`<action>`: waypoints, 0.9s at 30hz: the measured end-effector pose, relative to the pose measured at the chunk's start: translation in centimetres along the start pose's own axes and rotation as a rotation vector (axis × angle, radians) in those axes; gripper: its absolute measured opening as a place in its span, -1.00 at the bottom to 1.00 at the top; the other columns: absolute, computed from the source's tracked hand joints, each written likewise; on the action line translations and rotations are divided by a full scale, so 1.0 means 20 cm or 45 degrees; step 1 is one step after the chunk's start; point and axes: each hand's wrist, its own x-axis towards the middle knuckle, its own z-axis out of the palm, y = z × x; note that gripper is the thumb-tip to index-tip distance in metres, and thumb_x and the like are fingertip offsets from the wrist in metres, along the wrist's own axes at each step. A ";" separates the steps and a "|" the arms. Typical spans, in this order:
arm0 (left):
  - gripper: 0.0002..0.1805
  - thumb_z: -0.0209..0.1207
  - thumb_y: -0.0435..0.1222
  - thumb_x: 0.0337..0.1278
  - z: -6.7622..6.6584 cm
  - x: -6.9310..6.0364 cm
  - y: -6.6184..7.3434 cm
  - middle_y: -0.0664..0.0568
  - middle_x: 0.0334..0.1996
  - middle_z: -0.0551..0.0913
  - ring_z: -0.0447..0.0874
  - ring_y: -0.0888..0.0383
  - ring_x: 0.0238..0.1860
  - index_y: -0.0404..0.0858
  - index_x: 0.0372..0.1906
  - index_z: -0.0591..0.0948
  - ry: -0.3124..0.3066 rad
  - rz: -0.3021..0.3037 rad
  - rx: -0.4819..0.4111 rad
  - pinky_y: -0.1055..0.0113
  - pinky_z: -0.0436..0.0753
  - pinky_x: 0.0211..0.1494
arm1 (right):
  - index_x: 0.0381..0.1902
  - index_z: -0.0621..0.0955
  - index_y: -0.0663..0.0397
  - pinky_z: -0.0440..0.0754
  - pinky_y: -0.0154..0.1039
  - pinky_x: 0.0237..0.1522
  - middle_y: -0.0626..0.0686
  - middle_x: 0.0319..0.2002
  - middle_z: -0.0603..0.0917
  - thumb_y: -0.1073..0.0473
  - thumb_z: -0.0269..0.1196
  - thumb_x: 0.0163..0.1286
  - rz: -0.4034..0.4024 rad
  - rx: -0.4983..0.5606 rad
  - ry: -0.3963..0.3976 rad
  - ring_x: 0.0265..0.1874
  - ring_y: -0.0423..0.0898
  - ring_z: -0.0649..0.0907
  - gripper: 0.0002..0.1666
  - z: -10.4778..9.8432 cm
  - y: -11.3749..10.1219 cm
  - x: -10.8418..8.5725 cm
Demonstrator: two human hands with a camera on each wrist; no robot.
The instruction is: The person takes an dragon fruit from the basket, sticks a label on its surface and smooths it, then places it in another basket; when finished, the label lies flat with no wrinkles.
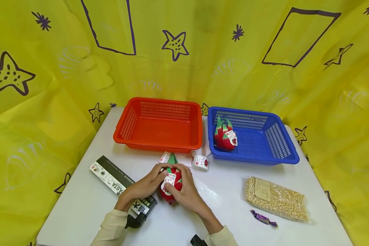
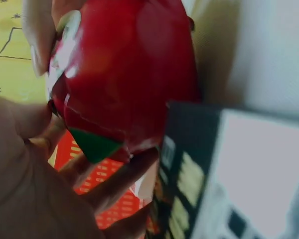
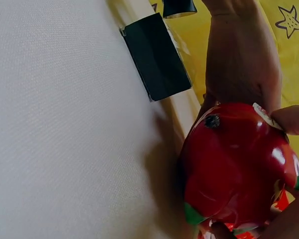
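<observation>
A red dragon fruit (image 1: 167, 197) with green leaf tips stands between my two hands, just in front of the red basket. My left hand (image 1: 145, 186) grips its left side, fingers spread round it in the left wrist view. From the right, my right hand (image 1: 187, 192) curls round the fruit. My thumbs touch the white sticker (image 1: 169, 179) on its front, whose edge shows in the right wrist view. Behind the hands, a roll of labels (image 1: 200, 162) stands against the basket, and another printed label (image 1: 165, 157) lies partly hidden by the fruit.
An orange-red basket (image 1: 160, 146) stands at the back. Beside it, a blue basket (image 1: 252, 156) holds another stickered dragon fruit (image 1: 224, 142). A black-and-white pasta box (image 1: 110, 177) lies under my left wrist. To the right lie a bag of corn kernels (image 1: 283, 201) and a purple-wrapped candy (image 1: 263, 218).
</observation>
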 end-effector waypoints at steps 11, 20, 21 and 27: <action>-0.56 -0.21 -0.20 0.77 -0.02 0.00 0.02 -0.27 0.41 0.46 0.60 -0.17 0.23 -0.21 0.53 0.31 0.296 -0.255 -0.198 -0.05 0.55 0.32 | 0.49 0.41 -0.08 0.69 0.19 -0.09 0.24 0.27 0.57 -0.34 0.61 0.03 0.115 -0.573 0.115 0.06 0.16 0.64 0.15 0.06 -0.09 0.02; -0.49 -0.23 -0.04 0.78 0.00 0.00 0.12 -0.21 0.34 0.46 0.60 -0.05 0.11 -0.18 0.54 0.32 0.213 -0.238 -0.352 0.17 0.71 -0.04 | 0.37 0.47 -0.14 0.69 -0.05 -0.16 0.06 0.11 0.64 -0.26 0.61 -0.05 0.134 -0.468 0.154 -0.05 -0.04 0.63 0.05 -0.07 -0.14 -0.04; -0.49 -0.24 -0.04 0.78 0.00 0.01 0.14 -0.20 0.34 0.46 0.58 -0.07 0.12 -0.18 0.54 0.32 0.196 -0.201 -0.356 0.16 0.71 -0.02 | 0.37 0.47 -0.15 0.69 -0.07 -0.15 0.04 0.10 0.64 -0.27 0.62 -0.05 0.140 -0.442 0.148 -0.04 -0.06 0.63 0.05 -0.11 -0.16 -0.06; -0.51 -0.17 -0.06 0.76 0.05 0.16 0.27 -0.18 0.39 0.48 0.55 -0.15 0.28 -0.20 0.51 0.36 0.140 -0.002 -0.329 0.00 0.68 0.23 | 0.34 0.45 -0.22 0.73 -0.24 -0.21 0.04 0.06 0.65 -0.22 0.68 -0.05 0.225 -0.222 0.129 -0.10 -0.08 0.67 0.04 -0.41 -0.23 -0.16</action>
